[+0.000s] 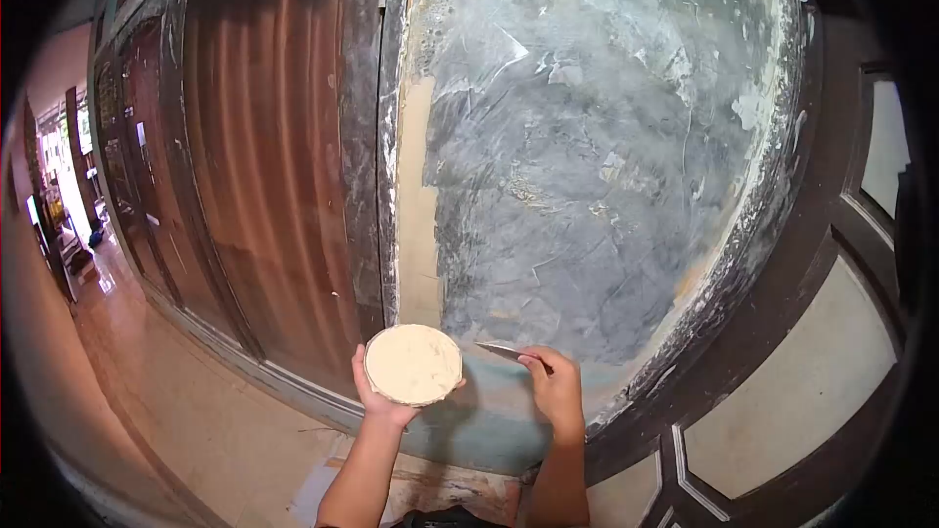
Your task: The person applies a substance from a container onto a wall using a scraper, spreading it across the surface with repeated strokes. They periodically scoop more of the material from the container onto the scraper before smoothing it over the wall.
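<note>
My left hand [376, 403] is wrapped around the side of a round container of putty [413, 364]. Pale cream putty fills its face nearly to the rim; how deep it is cannot be seen. To the right, my right hand [558, 389] grips a putty knife [499, 349] by its handle. Its thin blade points left towards the container, apart from it. Both hands are in front of the lower part of a grey, patchy wall [587, 205]. A vertical strip of cream putty [419, 225] runs along the wall's left edge, above the container.
Left of the wall is a dark wooden frame with a reddish-brown curtained panel [274, 147]. A dark panelled door [792, 391] stands at the right. Tiled floor [225, 416] stretches left towards a bright opening. Papers [318, 484] lie near my left forearm.
</note>
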Tool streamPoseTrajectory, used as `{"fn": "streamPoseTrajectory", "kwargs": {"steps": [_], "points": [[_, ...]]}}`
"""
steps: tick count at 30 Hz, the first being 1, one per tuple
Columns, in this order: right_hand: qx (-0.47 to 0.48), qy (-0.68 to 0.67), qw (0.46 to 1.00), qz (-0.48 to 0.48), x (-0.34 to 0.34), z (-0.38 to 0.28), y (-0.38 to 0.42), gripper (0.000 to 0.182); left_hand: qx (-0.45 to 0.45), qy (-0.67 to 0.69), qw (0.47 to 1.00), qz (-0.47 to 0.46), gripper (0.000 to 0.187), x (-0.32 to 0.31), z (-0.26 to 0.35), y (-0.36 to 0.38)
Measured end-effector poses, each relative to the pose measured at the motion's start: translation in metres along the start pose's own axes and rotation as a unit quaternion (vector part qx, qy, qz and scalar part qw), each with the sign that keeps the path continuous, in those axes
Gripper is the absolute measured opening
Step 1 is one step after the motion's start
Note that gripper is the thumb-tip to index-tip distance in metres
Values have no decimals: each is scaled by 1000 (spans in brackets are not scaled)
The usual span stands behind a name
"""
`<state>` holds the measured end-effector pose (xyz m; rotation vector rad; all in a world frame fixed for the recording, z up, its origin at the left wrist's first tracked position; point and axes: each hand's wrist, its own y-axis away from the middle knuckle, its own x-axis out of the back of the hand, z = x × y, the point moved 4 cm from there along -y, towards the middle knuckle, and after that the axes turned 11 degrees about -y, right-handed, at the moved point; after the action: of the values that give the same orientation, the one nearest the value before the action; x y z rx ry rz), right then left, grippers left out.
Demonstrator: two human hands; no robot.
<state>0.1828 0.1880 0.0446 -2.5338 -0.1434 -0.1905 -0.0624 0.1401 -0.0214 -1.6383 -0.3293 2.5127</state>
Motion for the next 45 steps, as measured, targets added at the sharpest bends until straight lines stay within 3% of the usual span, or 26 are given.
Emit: {"fn": "streamPoseTrajectory", "kwargs": {"steps": [1, 4, 7, 16, 21, 26, 31, 39, 41, 45], "points": [[0, -1, 1000, 4, -2, -4, -1, 16, 3, -2, 1000, -2, 94, -2, 2, -7], [168, 47, 983, -65, -10, -28, 1, 36, 12, -38, 999, 7, 91, -7, 8, -20], [197, 59, 974, -93, -14, -35, 0, 39, 2, -49, 997, 66, 88, -2, 14, -32], [190, 110, 971, -96, -9, -32, -5, 43, 24, -62, 998, 0, 86, -13, 9, -50], [191, 125, 969, -97, 2, -35, -11, 42, 22, -59, 997, 39, 85, -16, -2, -59], [208, 154, 961, -98, 12, -40, -12, 41, 32, -51, 998, -34, 86, -24, -12, -64], [192, 156, 964, -102, 16, -42, -11, 42, 25, -63, 997, -25, 84, -27, -18, -65], [264, 185, 931, -171, 30, -62, -44, 49, 37, -44, 998, -34, 87, -46, -16, -68], [281, 183, 919, -207, 32, -71, -51, 51, 32, -48, 994, -94, 88, -54, -14, -68], [332, 212, 893, -218, 37, -89, -57, 48, 37, -51, 991, -116, 88, -70, -9, -62]]}}
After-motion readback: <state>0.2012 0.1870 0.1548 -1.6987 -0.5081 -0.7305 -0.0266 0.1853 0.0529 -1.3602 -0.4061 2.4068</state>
